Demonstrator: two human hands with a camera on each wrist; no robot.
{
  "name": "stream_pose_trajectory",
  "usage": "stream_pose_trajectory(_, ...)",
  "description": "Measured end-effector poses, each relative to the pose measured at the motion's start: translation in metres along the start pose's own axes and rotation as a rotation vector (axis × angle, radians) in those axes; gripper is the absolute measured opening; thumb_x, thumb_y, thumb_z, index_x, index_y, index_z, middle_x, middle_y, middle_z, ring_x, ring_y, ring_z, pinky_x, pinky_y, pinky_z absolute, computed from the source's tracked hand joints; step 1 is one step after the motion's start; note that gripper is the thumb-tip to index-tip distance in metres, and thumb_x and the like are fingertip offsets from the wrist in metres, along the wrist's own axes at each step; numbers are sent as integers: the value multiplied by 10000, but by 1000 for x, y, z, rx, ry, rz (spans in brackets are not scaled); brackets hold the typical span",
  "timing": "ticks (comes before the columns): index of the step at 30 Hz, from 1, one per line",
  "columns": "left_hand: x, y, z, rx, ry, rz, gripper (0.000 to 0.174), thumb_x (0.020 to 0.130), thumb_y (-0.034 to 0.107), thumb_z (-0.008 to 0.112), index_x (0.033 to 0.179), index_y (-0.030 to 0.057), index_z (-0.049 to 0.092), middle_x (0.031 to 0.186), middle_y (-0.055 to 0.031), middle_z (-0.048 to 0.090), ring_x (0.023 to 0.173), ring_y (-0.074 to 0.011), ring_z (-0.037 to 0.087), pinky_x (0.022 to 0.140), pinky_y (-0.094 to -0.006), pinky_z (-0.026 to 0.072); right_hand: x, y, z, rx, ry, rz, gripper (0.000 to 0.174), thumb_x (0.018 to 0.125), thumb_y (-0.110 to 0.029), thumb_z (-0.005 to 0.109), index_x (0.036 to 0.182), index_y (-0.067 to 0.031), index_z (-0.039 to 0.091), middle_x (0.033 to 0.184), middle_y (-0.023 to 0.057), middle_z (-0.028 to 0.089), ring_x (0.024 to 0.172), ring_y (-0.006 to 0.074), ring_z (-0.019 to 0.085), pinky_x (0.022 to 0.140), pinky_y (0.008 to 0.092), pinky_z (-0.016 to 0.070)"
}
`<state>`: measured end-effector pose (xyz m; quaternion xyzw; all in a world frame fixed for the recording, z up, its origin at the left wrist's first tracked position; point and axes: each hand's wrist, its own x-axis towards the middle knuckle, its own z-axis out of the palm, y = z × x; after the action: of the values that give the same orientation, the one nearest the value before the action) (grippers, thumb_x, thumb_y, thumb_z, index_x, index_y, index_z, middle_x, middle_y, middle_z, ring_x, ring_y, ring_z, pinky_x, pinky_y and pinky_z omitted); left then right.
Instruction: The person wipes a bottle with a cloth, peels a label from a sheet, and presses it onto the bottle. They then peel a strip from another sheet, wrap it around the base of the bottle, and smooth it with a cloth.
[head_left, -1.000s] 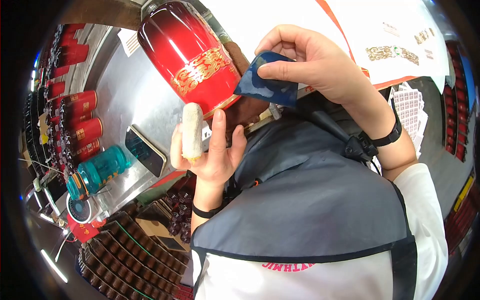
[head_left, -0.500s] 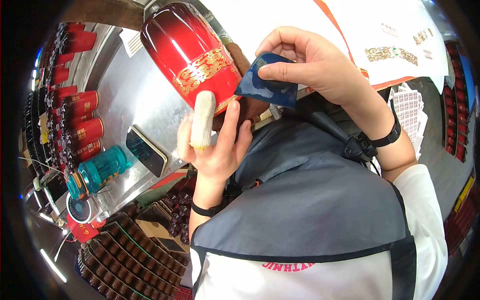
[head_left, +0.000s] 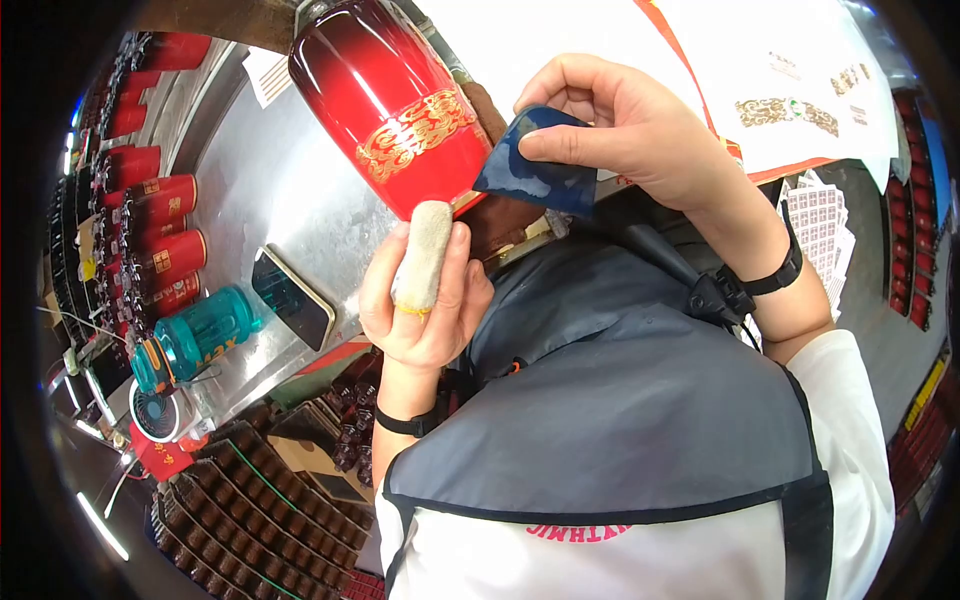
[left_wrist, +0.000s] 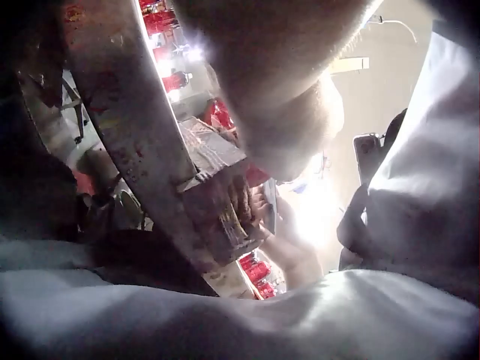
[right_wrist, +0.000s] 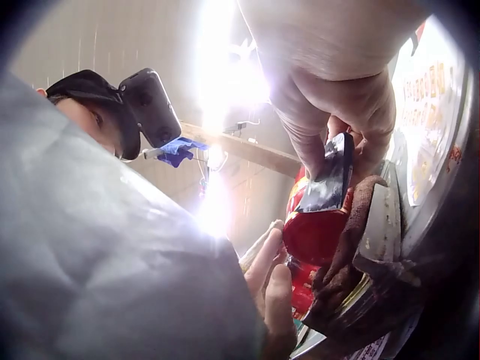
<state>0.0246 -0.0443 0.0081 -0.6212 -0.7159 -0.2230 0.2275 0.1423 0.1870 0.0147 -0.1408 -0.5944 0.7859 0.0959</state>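
A large glossy red bottle (head_left: 400,90) with a gold ornamental band lies slanted on a brown cloth (head_left: 505,225) in the head view. My right hand (head_left: 640,130) pinches a dark blue flat scraper (head_left: 520,172) between thumb and fingers; its lower corner overlaps the bottle's side near the base. My left hand (head_left: 425,325) is at the bottle's base, its extended fingers drawn together and fingertips right at the base edge. A whitish fabric sleeve (head_left: 424,255) covers one of its fingers. From the right wrist, the scraper (right_wrist: 330,187) shows just over the bottle's round base (right_wrist: 315,238).
On the metal table (head_left: 240,190) lie a phone (head_left: 292,300) and a teal drink bottle (head_left: 205,328), with a small fan (head_left: 157,412) beyond. Printed sheets with gold designs (head_left: 788,115) are at the right. Rows of red bottles (head_left: 168,205) line the left.
My left hand has gone up to the bottle's base, and its spread fingers have come together. The bottle has shifted slightly to the right. My right hand and the scraper have hardly moved.
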Motion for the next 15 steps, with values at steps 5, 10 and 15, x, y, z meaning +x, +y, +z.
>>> stream_pose_trajectory(5,7,-2,4,39,7,98,361,729,148,760,1090,136,763,1208,-21,644,1138,-258,538,896,-360,543,-2,-2,-1,12,5,16,216,894,-57,708,1073,-16,595,943,5,657,885,40,624,794,184,510)
stream_pose_trajectory(10,13,-2,15,4,35,132,362,763,233,762,1118,161,759,1241,31,637,1194,-235,465,936,-355,507,-5,-10,-12,-26,103,-29,238,894,-110,715,1076,15,628,952,58,685,865,81,638,764,216,516)
stream_pose_trajectory(15,13,6,18,27,33,171,369,746,273,778,1107,196,762,1261,47,622,1225,-241,423,959,-351,464,0,-26,-23,-229,205,-114,295,963,-321,651,1049,-38,658,855,-7,646,720,21,579,667,180,477)
